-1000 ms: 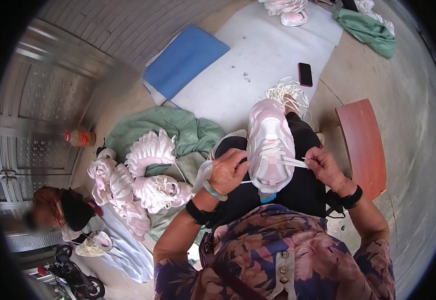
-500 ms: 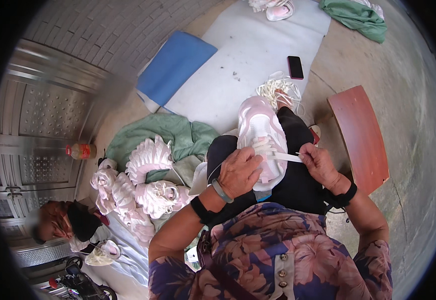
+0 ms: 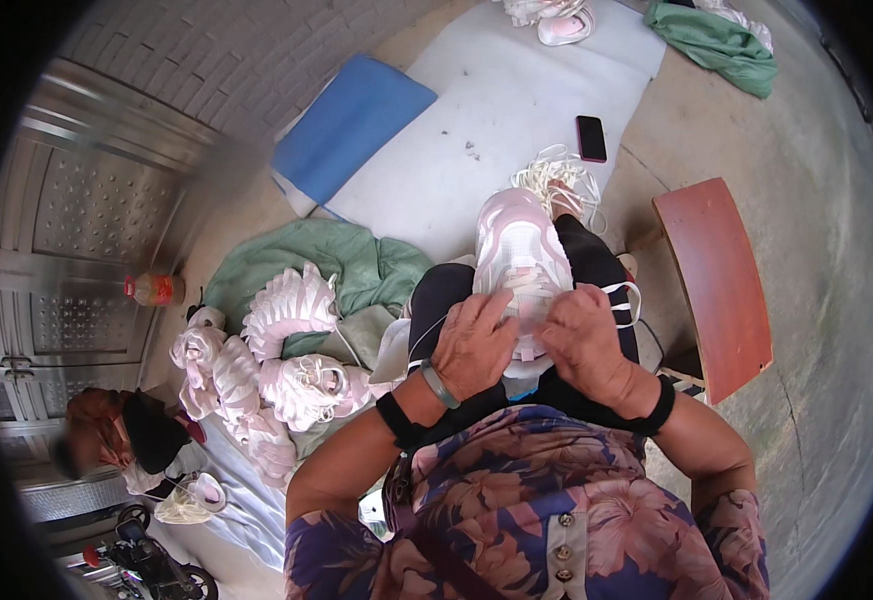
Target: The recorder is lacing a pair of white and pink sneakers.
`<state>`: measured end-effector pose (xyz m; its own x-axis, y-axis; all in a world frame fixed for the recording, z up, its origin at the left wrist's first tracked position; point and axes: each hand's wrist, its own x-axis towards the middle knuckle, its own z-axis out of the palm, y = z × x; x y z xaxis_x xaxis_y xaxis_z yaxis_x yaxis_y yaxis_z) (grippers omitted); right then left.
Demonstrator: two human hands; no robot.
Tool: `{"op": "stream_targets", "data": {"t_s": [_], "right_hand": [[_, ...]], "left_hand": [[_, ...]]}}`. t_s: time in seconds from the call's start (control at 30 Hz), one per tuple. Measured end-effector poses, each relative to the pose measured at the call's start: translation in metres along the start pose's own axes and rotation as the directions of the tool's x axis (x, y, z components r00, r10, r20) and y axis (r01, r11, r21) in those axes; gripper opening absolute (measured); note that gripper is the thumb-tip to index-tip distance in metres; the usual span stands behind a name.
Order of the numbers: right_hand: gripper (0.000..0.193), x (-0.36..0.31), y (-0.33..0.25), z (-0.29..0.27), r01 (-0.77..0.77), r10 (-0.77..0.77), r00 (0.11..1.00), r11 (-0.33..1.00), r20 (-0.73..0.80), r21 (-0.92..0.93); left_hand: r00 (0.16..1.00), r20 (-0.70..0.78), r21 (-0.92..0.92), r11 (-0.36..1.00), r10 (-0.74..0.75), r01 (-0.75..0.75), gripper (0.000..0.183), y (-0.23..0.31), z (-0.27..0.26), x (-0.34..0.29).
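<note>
A pink and white sneaker (image 3: 522,235) rests on my lap, toe pointing away from me. My left hand (image 3: 477,345) is closed around its left side, fingertips by the lacing. On the opposite side, my right hand (image 3: 589,340) is closed, its fingers bunched at the eyelets. A white shoelace (image 3: 633,304) loops out to the right of that hand, over my dark trouser leg. What exactly the right fingertips pinch is hidden, but the lace runs from them. Flat rows of lace cross the sneaker's tongue.
Several pink and white sneakers (image 3: 292,310) are piled at left on green cloth (image 3: 357,250). Loose white laces (image 3: 562,180) lie ahead, near a phone (image 3: 591,138). A reddish wooden board (image 3: 715,285) stands at right. A person (image 3: 152,440) sits at lower left beside a bottle (image 3: 157,290).
My right hand has moved left, from pulling the lace outward to the sneaker's eyelets. The stretched lace now hangs in a loop at right. My left hand remains on the sneaker.
</note>
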<state>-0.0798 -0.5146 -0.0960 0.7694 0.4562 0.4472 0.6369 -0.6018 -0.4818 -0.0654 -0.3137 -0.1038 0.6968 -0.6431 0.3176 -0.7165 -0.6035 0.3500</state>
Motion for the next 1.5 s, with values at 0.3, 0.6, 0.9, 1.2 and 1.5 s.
{"op": "stream_targets", "data": {"t_s": [0.3, 0.6, 0.9, 1.2, 1.5], "right_hand": [[0.013, -0.002, 0.005, 0.013, -0.017, 0.019, 1.0, 0.97, 0.003, -0.243], [0.008, 0.004, 0.014, 0.018, -0.027, 0.022, 1.0, 0.956, -0.022, -0.292], [0.015, 0.007, 0.019, 0.036, -0.124, 0.118, 0.992, 0.984, -0.054, -0.13], [0.019, 0.013, 0.015, 0.01, -0.122, 0.129, 0.991, 0.983, 0.04, -0.137], [0.016, 0.007, 0.02, 0.014, -0.013, 0.046, 0.993, 0.955, 0.105, -0.298]], "left_hand": [[0.999, -0.035, 0.156, 0.987, 0.042, -0.036, 0.03, -0.003, 0.01, -0.002], [0.997, -0.058, 0.253, 0.967, 0.053, -0.037, 0.025, -0.006, 0.02, 0.001], [0.993, -0.113, 0.22, 0.973, -0.046, 0.07, 0.02, -0.011, 0.019, 0.0], [0.991, -0.129, 0.079, 0.996, -0.04, 0.051, 0.018, -0.014, 0.021, 0.004], [0.988, -0.113, -0.062, 0.994, -0.101, 0.094, 0.026, -0.013, 0.024, 0.007]]}}
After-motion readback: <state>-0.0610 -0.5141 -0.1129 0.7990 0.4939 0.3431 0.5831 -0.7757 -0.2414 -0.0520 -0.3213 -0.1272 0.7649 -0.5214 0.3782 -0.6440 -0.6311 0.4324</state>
